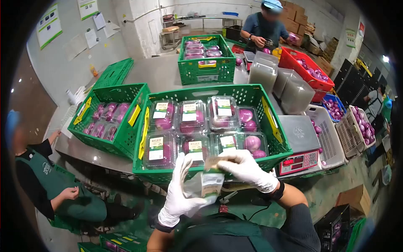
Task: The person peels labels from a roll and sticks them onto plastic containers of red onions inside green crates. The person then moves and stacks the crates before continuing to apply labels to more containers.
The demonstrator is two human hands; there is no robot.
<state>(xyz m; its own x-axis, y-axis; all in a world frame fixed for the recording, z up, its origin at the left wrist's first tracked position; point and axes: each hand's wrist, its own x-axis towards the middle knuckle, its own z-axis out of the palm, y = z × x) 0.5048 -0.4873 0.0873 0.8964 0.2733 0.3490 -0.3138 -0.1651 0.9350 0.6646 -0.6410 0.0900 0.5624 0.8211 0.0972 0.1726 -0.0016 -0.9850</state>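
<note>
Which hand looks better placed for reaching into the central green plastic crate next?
Probably the right white-gloved hand: it is closer to the crate, fingers at the top of the blurred green-and-white packet. The left white-gloved hand sits lower, apparently supporting it.

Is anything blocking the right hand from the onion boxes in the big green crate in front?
Nothing visible from above: the green crate has no lid over its clear red-onion boxes. Its near wall might bump a low right hand.

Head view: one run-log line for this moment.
left hand: at labels; right hand: gripping labels; near crate: onion packs inside
</note>
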